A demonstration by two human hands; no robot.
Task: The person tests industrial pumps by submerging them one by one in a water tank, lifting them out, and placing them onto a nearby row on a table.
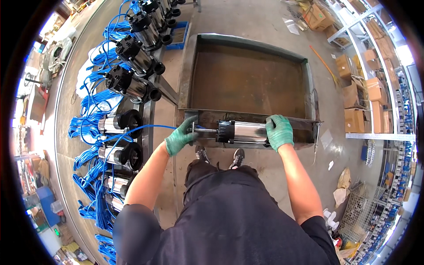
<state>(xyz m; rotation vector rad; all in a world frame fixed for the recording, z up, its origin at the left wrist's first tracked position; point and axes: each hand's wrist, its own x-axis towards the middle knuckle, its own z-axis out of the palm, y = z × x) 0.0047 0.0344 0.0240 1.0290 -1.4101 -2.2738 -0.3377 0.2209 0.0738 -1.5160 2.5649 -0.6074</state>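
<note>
Centrally, a shiny steel cylindrical pump with a black ribbed collar (249, 131) lies crosswise at the near side of a large rectangular dark metal tank with a brown interior (247, 77); cannot tell whether the rim bears its weight. Left hand in a green glove (180, 138) grasps the pump's left end, at the slim metal shaft; right hand in a green glove (279, 132) is curled over its right end. Thin blue cable (154, 126) runs from near the left hand to the long grey worktop (66, 154) on the left. On that: black-and-steel pumps standing in a row (130, 84) toward the far end, similar pumps lying nearer, bundled blue cables (84, 128) beside them. Far right: white metal shelving (375, 136) with brown cardboard boxes (376, 90).
</note>
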